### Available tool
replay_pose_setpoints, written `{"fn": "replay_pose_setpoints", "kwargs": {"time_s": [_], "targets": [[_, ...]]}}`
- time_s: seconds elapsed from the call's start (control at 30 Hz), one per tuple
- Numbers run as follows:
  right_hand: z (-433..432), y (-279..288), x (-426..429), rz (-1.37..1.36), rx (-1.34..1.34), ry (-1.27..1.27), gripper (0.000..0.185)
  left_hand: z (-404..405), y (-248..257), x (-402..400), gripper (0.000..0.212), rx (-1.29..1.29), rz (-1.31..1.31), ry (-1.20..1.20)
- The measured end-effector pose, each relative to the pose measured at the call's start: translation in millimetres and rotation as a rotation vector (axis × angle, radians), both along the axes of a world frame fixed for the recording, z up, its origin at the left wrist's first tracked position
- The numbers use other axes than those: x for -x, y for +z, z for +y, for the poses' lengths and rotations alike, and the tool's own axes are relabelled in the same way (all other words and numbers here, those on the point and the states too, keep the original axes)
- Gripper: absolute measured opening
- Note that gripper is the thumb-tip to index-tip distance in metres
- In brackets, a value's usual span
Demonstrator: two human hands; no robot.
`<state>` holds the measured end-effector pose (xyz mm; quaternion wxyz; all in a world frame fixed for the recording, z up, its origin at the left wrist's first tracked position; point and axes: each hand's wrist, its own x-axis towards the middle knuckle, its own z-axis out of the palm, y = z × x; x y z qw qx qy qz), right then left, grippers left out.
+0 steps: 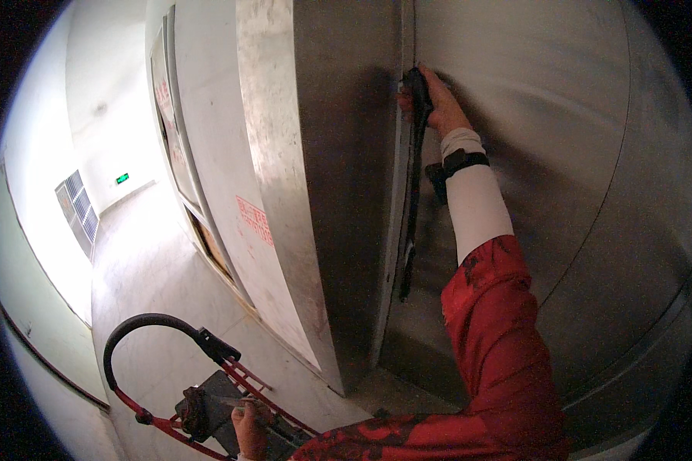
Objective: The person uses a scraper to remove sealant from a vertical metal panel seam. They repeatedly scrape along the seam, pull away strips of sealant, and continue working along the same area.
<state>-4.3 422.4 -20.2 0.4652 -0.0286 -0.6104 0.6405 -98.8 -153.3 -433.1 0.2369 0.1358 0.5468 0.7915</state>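
Observation:
My right hand (441, 104) reaches up and grips the thick upper end of a long black tool (418, 109). The tool hangs down along the vertical metal edge (389, 259) of a steel door panel (530, 86), and tapers to a thin lower end. What kind of tool it is cannot be made out. My left hand (249, 432) is low in the picture, fingers curled, above a red hand cart (173, 429). Close to its fingertips is a thin pale item; whether the hand holds it is unclear. A dark crumpled bag or cloth (196, 415) lies beside that hand on a dark flat box (228, 386).
The cart's black foam-covered handle (144, 320) arches over the pale tiled floor (150, 357). A steel door frame (271, 144) and a white wall with red stamped writing (255, 220) stand to my left. Beyond, a bright corridor has a green exit sign (122, 178) and a louvred grille (81, 201).

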Motion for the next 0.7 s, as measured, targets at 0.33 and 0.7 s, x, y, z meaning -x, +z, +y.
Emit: {"fn": "replay_pose_setpoints", "kwargs": {"time_s": [0.33, 0.7], "targets": [[28.0, -5.0, -1.9, -0.037, -0.246, -0.104, 0.042, -0.2, 12.1, -16.6, 0.03, 0.04, -0.123, 0.057], [39.4, 1.2, 11.0, -0.148, -0.459, -0.307, 0.021, 8.9, -30.6, 17.8, 0.021, 0.082, -0.083, 0.085]]}}
